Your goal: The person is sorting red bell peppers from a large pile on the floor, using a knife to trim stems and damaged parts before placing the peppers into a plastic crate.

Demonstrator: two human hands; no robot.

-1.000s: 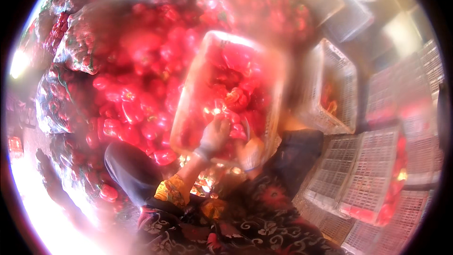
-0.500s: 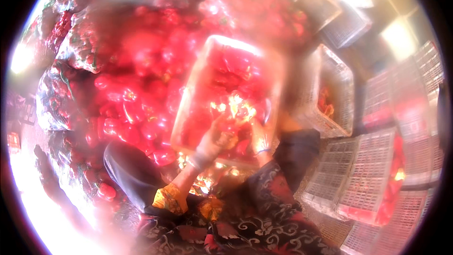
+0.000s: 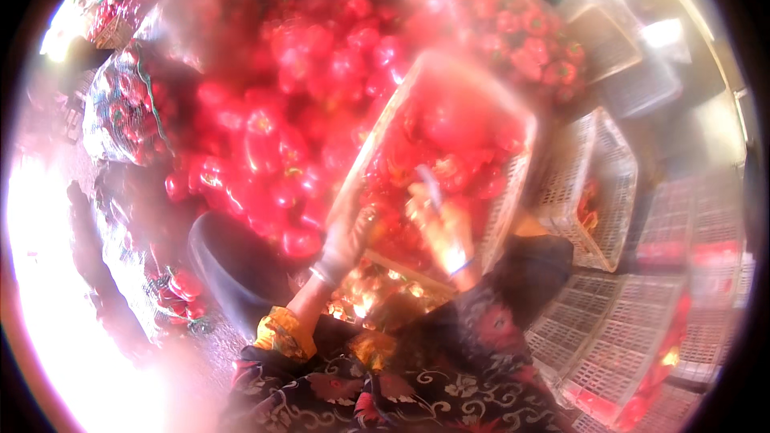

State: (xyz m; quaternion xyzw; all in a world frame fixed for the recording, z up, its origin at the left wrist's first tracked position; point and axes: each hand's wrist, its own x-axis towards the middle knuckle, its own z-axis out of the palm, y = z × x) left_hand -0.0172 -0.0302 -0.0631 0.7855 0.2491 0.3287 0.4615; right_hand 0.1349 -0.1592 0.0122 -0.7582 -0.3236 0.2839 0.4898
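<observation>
A white plastic crate (image 3: 525,124) of red bell peppers (image 3: 449,124) stands in front of my knees. My right hand (image 3: 445,228) is over its near part, fingers closed round what looks like a small knife (image 3: 430,183), whose narrow pale blade points up and away. My left hand (image 3: 345,240) is at the crate's left wall, near its near corner. Its fingers are blurred, and I cannot make out whether they hold anything. Pale, glinting pepper scraps (image 3: 385,293) lie below the crate's near edge, between my legs.
A big heap of red peppers (image 3: 265,144) spreads to the left. Filled net bags (image 3: 124,108) line the far left. On the right are another white crate (image 3: 597,192) with a few scraps inside, and stacked crates (image 3: 618,329). More crates (image 3: 609,40) stand at the far right.
My hands were close together at a bright, cut-looking piece over the crate; now they are apart, the left at the crate's wall. The knife-like blade now shows. The whole view has shifted.
</observation>
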